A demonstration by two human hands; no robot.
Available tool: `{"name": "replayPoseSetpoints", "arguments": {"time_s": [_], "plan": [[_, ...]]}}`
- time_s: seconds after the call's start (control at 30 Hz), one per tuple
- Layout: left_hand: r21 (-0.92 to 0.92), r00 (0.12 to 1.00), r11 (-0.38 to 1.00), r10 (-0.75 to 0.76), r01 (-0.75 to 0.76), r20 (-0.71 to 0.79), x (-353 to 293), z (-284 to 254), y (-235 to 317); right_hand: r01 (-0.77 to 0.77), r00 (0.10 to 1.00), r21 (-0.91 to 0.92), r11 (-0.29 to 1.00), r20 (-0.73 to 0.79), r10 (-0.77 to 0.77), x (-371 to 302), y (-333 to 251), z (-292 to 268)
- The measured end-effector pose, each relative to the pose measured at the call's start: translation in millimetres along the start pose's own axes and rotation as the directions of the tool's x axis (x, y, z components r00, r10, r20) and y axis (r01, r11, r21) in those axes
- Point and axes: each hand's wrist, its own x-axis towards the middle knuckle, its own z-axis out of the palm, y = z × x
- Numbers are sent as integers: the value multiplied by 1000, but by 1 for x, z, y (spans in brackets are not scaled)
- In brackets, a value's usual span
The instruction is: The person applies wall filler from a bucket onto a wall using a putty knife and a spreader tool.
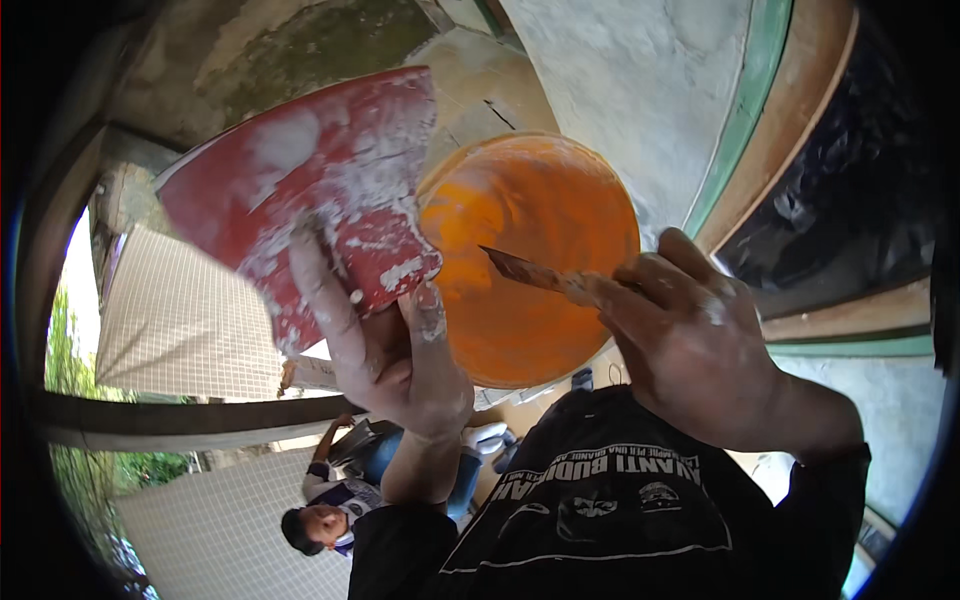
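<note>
My left hand [385,365] is closed on the lower edge of a red curved sheet [300,180], its fingers and thumb pinching it. White plaster smears and crumbs coat the sheet, thickest near its lower right corner. In my right hand [695,335] is a putty knife [525,270], gripped by the handle with its thin, stained blade pointing left. The blade is apart from the sheet's edge. Below both tools in the picture's middle is a round orange basin [540,320], its inside streaked with pale residue. White smears mark my fingers.
A pale plastered wall [640,90] with green trim [750,110] stands at the right, beside a dark glossy panel [850,190] in a wooden frame. A person [345,500] sits at the lower left, near a beam [200,425]. Beyond lies a tiled surface [190,320].
</note>
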Motion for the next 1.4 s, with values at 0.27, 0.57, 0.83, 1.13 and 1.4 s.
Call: {"name": "replayPoseSetpoints", "arguments": {"time_s": [0.27,0.57,0.83,1.13,1.4], "plan": [[117,992,985,127,-125,-5,-21,-14,-6,68,992,-182,981,116,-47,1,-16,28],[161,994,981,95,-103,56,-29,-22,4,45,995,-278,959,95,-20,-8,-32,46],[164,974,960,220,-227,59,-29,-17,-8,-79,976,48,996,208,67,0,-21,48],[30,986,999,47,-43,-160,-11,-19,-10,-174,980,457,872,-8,200,14,-24,17],[-220,929,932,-329,289,-171,32,-65,-54,-179,941,975,131,130,313,-2,21,6]]}}
